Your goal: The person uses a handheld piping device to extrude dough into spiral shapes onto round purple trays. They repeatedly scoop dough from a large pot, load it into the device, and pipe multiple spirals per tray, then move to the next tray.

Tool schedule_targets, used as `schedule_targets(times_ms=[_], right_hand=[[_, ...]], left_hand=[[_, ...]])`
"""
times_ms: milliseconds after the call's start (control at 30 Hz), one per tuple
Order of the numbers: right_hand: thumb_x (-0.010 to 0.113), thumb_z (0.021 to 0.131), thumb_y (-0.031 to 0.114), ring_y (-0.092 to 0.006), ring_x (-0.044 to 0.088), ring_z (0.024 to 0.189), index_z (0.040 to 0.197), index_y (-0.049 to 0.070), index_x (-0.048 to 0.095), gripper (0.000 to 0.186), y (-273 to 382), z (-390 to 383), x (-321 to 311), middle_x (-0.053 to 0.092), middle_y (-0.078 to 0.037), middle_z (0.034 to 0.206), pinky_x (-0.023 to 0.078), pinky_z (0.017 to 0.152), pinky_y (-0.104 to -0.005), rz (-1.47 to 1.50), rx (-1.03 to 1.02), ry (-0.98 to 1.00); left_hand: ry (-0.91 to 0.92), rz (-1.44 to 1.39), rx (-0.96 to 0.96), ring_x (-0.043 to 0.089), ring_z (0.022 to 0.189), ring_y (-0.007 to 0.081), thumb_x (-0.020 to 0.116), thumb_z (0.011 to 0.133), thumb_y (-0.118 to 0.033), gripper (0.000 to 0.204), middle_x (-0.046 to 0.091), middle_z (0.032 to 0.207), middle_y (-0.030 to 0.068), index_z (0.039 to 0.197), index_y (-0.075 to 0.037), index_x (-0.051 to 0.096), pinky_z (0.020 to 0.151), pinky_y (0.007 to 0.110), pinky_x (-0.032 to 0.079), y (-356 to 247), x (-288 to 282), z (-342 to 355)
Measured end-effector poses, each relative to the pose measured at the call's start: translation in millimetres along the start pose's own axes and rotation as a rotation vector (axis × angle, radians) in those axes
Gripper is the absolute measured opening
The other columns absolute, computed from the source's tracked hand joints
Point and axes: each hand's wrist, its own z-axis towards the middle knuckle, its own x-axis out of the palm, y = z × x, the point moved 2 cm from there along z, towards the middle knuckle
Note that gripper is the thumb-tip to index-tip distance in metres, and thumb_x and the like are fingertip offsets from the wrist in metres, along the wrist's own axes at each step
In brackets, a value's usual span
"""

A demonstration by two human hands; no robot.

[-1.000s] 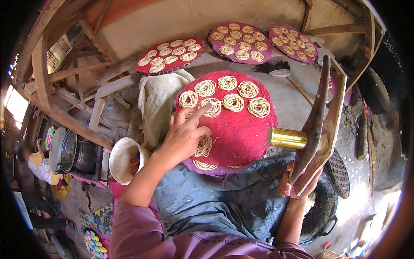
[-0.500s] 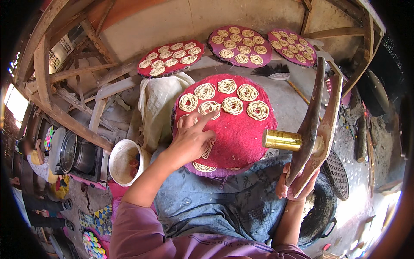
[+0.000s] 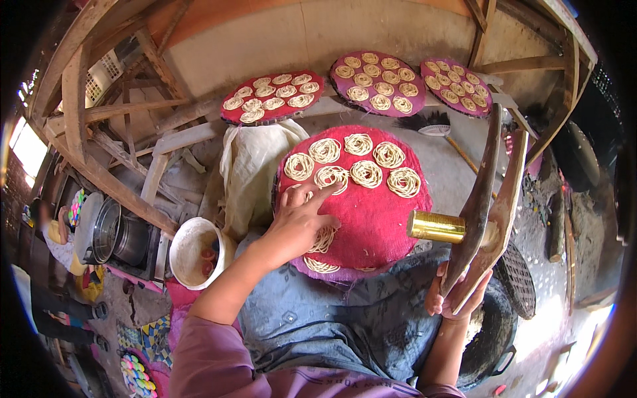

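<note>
My left hand is over the left side of a round red cloth-covered tray. Its fingers are spread, and the index fingertip meets the edge of a pale coiled nest of dough strands. Under and beside the hand other coils are partly covered. Several more coils, such as the one at the upper right, lie along the far half. My right hand grips the near ends of a two-armed wooden press. From the press a gold metal cylinder points left over the tray's right edge.
Three more coil-covered trays stand at the back, one of them red. A white bucket is at the left, near dark pots. Behind the press lies a broom; a black pan sits by my right forearm. Another person is far left.
The whole view has shifted slightly, so the tray sits a little lower and further right. My left index finger stays at the same coil; my right hand keeps holding the press.
</note>
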Motion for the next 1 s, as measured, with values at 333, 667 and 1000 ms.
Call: schedule_targets(times_ms=[333,667,1000], right_hand=[[0.033,0.08,0.084,-0.0259,0.057,0.055,0.125,-0.014,0.041,0.109,-2,8,11,0.059,-0.02,0.074,0.048,0.051,-0.0359,-0.107,0.118,0.152],[0.033,0.093,0.068,-0.0211,0.065,0.064,0.117,-0.001,0.054,0.076,52,94,71,0.065,-0.016,0.08,0.053,0.056,-0.0281,-0.634,0.632,0.151],[0.026,0.094,0.069,-0.0131,0.052,0.051,0.106,0.005,0.057,0.072,49,171,120,0.052,-0.006,0.062,0.04,0.045,-0.0271,-1.415,0.88,-0.2]], left_hand=[[-0.301,-0.301,0.047,0.042,0.129,0.0346,0.071,0.083,-0.026,0.052,0.039,0.147,0.0147,0.13,-0.011,0.054,0.107,0.046,0.032,8,-49,43],[-0.033,-2.338,0.385,0.058,0.098,0.0316,0.027,0.093,-0.069,0.078,0.063,0.101,0.0152,0.125,-0.002,0.051,0.1,0.049,0.041,22,-57,146],[-0.322,-2.553,0.441,0.055,0.088,0.0171,0.063,0.08,-0.044,0.051,0.052,0.085,-0.0013,0.112,-0.008,0.048,0.095,0.039,0.04,127,47,163]])
